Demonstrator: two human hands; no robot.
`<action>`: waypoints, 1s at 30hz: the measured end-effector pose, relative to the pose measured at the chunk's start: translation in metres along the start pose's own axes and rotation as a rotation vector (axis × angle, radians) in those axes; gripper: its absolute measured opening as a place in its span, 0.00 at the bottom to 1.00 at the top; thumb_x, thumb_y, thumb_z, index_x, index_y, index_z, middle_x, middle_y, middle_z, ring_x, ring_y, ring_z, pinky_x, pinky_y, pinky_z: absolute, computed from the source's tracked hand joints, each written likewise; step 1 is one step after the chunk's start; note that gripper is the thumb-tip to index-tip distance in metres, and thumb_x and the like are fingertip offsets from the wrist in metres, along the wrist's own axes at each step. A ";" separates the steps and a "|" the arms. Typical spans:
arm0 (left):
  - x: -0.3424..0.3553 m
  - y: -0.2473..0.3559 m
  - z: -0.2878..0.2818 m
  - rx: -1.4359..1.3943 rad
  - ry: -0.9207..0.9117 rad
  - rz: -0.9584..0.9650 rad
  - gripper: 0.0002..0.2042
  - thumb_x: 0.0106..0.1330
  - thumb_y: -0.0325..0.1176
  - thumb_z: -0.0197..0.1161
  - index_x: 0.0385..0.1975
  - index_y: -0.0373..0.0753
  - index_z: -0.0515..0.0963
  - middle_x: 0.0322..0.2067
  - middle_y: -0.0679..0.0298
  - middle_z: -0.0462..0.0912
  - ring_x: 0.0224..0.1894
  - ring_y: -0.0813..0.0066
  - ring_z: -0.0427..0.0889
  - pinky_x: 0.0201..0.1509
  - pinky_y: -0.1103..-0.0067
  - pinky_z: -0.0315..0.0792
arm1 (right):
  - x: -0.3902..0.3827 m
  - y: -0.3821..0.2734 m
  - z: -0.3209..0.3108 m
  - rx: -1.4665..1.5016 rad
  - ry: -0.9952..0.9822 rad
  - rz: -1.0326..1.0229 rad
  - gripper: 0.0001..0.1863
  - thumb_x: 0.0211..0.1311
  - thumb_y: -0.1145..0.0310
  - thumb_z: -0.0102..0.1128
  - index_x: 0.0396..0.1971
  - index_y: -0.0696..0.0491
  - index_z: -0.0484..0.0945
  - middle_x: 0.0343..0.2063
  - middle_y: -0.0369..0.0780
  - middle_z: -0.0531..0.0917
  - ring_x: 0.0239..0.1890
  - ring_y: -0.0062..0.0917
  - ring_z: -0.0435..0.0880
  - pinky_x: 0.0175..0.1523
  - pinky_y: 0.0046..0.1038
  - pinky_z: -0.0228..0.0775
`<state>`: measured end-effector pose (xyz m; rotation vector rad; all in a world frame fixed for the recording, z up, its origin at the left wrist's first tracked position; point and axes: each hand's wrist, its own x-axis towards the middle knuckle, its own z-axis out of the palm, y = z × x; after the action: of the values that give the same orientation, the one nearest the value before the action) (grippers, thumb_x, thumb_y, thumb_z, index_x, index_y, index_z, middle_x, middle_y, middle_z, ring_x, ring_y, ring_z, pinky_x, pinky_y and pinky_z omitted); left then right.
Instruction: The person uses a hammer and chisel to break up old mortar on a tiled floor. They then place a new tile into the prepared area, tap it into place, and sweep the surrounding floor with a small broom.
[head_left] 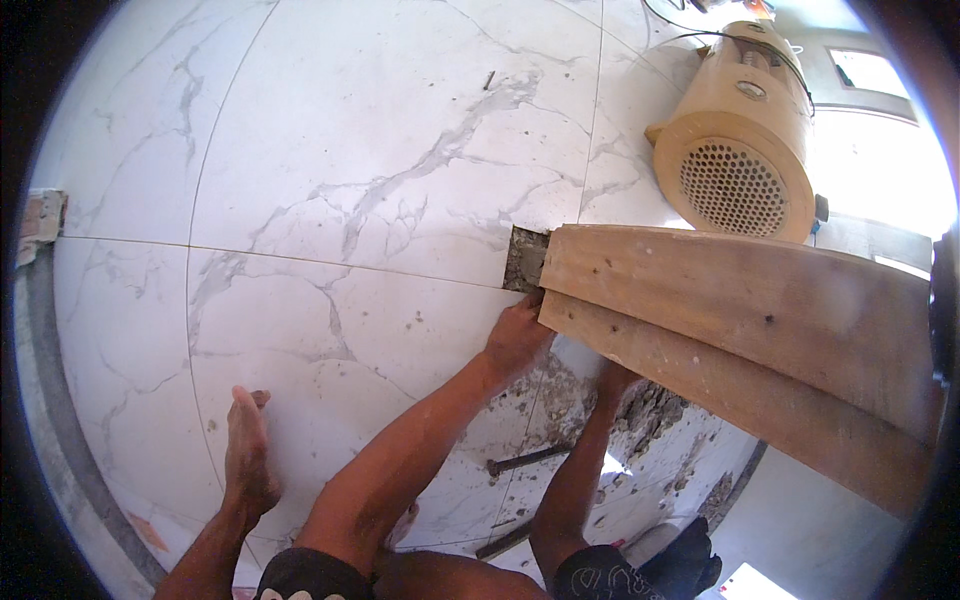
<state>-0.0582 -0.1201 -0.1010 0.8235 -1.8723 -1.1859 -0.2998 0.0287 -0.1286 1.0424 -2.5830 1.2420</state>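
Observation:
A wooden post with a stepped edge [690, 285], like a door-frame piece, runs from the middle toward the right. Its end meets a small square cut-out [526, 258] in the tiled floor, where rough grey material shows. My left hand [520, 335] is at the lower corner of that end, close to the cut-out; its fingertips pass behind the wood. Just below the post's lower edge is my right hand [614, 380], its fingers hidden by the wood. Whether either hand grips anything cannot be seen.
Broken mortar [650, 415] and crumbs lie below the post. A dark metal bar [530, 459] and a second dark bar [505, 540] rest on the floor. A beige cylindrical machine with a perforated end [735, 185] stands at the upper right. My bare foot [250, 455] is at left.

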 end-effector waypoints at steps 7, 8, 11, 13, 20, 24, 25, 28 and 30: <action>-0.003 -0.001 0.003 0.080 -0.019 0.054 0.13 0.50 0.25 0.60 0.37 0.34 0.77 0.41 0.54 0.78 0.46 0.56 0.78 0.37 0.66 0.80 | 0.001 -0.005 -0.006 -0.038 -0.013 0.004 0.23 0.61 0.62 0.64 0.49 0.64 0.76 0.47 0.47 0.82 0.47 0.32 0.79 0.53 0.36 0.70; -0.002 -0.002 0.006 0.025 0.009 0.058 0.13 0.50 0.25 0.60 0.37 0.34 0.77 0.41 0.54 0.78 0.46 0.56 0.78 0.37 0.66 0.80 | 0.005 -0.005 -0.007 -0.044 -0.009 0.000 0.23 0.61 0.62 0.64 0.49 0.64 0.76 0.47 0.47 0.81 0.48 0.32 0.79 0.53 0.36 0.70; -0.004 -0.008 0.001 0.010 0.037 0.037 0.12 0.49 0.25 0.60 0.36 0.34 0.77 0.40 0.55 0.79 0.45 0.57 0.78 0.36 0.66 0.80 | 0.001 -0.015 0.007 -0.031 -0.041 0.014 0.23 0.61 0.62 0.64 0.49 0.64 0.76 0.47 0.47 0.81 0.48 0.32 0.79 0.53 0.36 0.70; 0.003 0.003 -0.004 0.122 -0.017 0.034 0.12 0.50 0.25 0.61 0.35 0.35 0.77 0.39 0.56 0.79 0.45 0.57 0.78 0.36 0.67 0.80 | 0.006 -0.019 0.005 -0.035 -0.032 0.016 0.23 0.61 0.62 0.63 0.49 0.64 0.76 0.47 0.47 0.81 0.48 0.32 0.79 0.53 0.37 0.70; 0.003 0.001 0.003 0.169 -0.012 0.050 0.11 0.51 0.26 0.60 0.35 0.36 0.78 0.38 0.58 0.79 0.45 0.60 0.79 0.36 0.69 0.81 | 0.011 -0.017 -0.003 -0.067 -0.029 -0.002 0.23 0.62 0.62 0.63 0.49 0.64 0.75 0.48 0.47 0.81 0.48 0.33 0.79 0.53 0.37 0.70; 0.003 0.000 0.001 0.133 -0.002 0.036 0.10 0.52 0.28 0.59 0.35 0.36 0.78 0.36 0.54 0.80 0.40 0.55 0.81 0.34 0.66 0.80 | 0.012 -0.005 -0.003 -0.117 -0.037 -0.025 0.23 0.62 0.62 0.63 0.49 0.65 0.75 0.49 0.48 0.80 0.48 0.33 0.78 0.53 0.38 0.70; 0.003 0.000 0.001 0.131 0.000 0.038 0.10 0.53 0.28 0.58 0.35 0.36 0.78 0.36 0.52 0.81 0.37 0.53 0.82 0.33 0.64 0.80 | 0.012 -0.002 -0.003 -0.133 -0.038 -0.032 0.23 0.62 0.62 0.63 0.49 0.65 0.75 0.49 0.48 0.80 0.48 0.33 0.78 0.53 0.38 0.70; -0.001 0.000 0.005 0.096 0.050 0.037 0.11 0.50 0.28 0.60 0.35 0.36 0.78 0.40 0.58 0.79 0.45 0.58 0.79 0.36 0.69 0.81 | 0.010 0.008 -0.004 -0.224 -0.058 -0.057 0.23 0.62 0.62 0.63 0.50 0.65 0.75 0.49 0.48 0.80 0.49 0.34 0.78 0.53 0.38 0.70; -0.001 -0.003 0.006 0.162 0.028 0.082 0.11 0.50 0.28 0.61 0.35 0.36 0.78 0.41 0.59 0.79 0.47 0.59 0.78 0.38 0.69 0.81 | 0.010 0.015 -0.005 -0.362 -0.080 -0.095 0.23 0.62 0.62 0.63 0.50 0.65 0.75 0.50 0.48 0.80 0.49 0.34 0.78 0.53 0.38 0.70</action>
<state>-0.0631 -0.1177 -0.1054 0.8377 -1.9788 -0.9774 -0.3172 0.0333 -0.1319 1.1378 -2.6415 0.6876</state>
